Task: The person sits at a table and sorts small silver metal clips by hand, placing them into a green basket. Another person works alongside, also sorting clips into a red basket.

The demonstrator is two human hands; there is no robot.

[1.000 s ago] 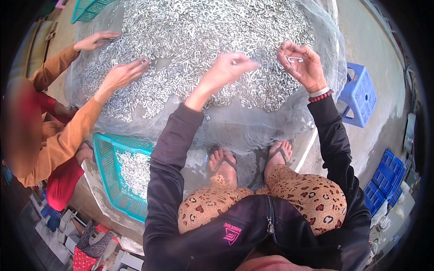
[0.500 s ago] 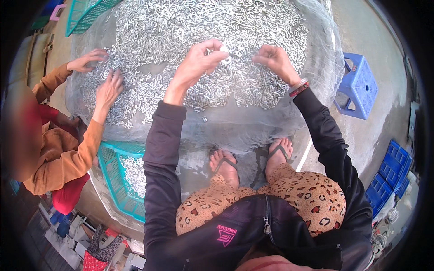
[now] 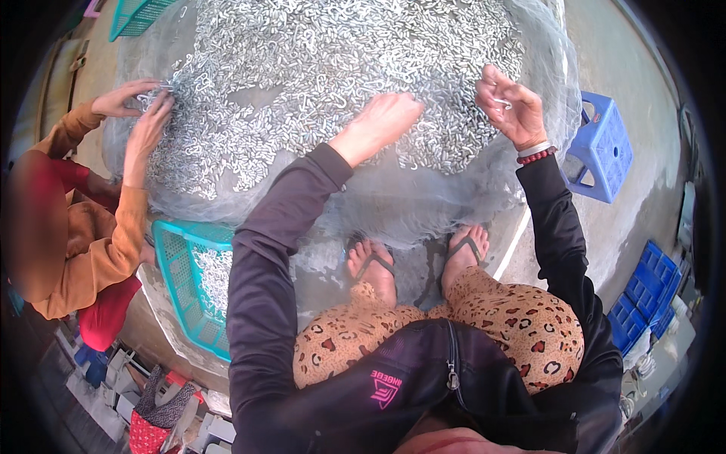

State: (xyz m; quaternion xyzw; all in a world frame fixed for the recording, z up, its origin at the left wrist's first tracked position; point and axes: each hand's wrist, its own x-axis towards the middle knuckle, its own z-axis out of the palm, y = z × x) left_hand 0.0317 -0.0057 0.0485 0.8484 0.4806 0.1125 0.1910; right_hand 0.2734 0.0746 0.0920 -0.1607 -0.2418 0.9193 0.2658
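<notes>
A broad layer of small silvery metal hooks [image 3: 302, 68], many bent like an S, lies spread on a translucent mesh net [image 3: 340, 219]. Over the right part of this layer is my left hand [image 3: 382, 122], back upward and fingers curled closed at the hooks; whatever they grip is hidden. My right hand [image 3: 518, 113] is raised at the right edge of the layer, its palm turned up. A small metal hook [image 3: 502, 104] lies in its bent fingers.
At the left, a co-worker's hands [image 3: 144, 113] work in the same hooks. A teal plastic basket [image 3: 178, 280] with more hooks stands left of my legs, and another teal basket [image 3: 136, 19] is at the far left. A blue stool [image 3: 605, 147] stands right, above blue crates [image 3: 646, 291].
My left hand has moved right and turned its back up. My right hand has shifted right, turning palm up, with a hook now visible in it. The co-worker's hands have drawn together.
</notes>
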